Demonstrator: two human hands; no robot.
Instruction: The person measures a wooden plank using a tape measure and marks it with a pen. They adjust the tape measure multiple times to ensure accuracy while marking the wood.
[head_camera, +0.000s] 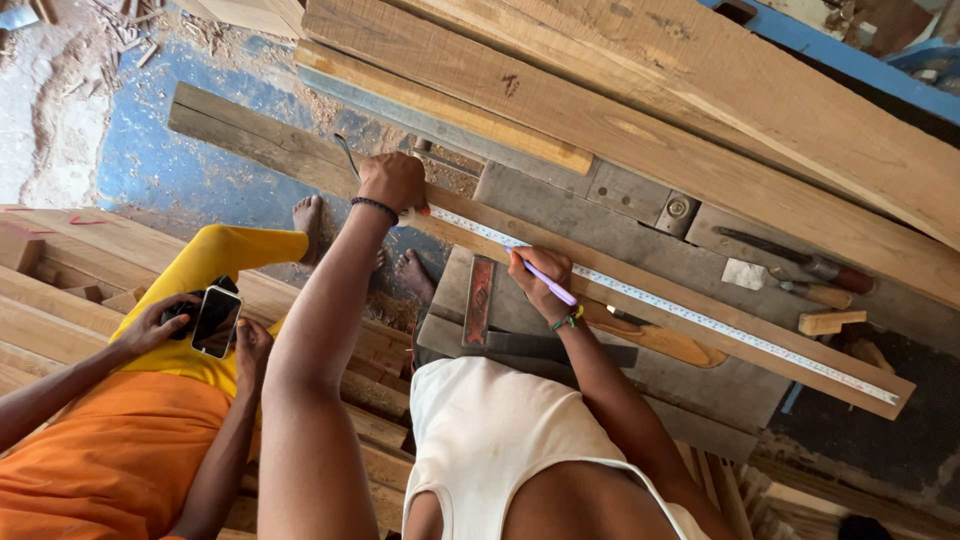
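- Grey and worn, the worktop (640, 245) runs slantwise across the view, with a metal plate and a round bolt head set into it
- On the worktop's near edge lies a long wooden batten (300, 150), reaching from upper left to lower right, with a white tape measure (680, 310) stretched along its top face
- left hand (392, 182) rests on the batten at the tape's upper end, fingers curled down and pressing the tape's end to the wood; a dark beaded band sits at the wrist
- right hand (540, 280) is further down the batten, fingers pinched shut around a purple pencil (550, 284) whose tip meets the wood just beside the tape
- Near the right hand, a try square (480, 300) with a reddish stock and a wooden-handled saw (650, 340) lie on the worktop
- Chisels (800, 270) with wooden handles lie further right, beyond the batten
- Heavy pale planks (650, 90) are stacked above, touching one another
- Blue-painted floor (180, 160), dusted with sawdust and shavings, shows at upper left
- At lower left a second person in orange and yellow sits on stacked boards (60, 290), both hands on a phone (215, 320)
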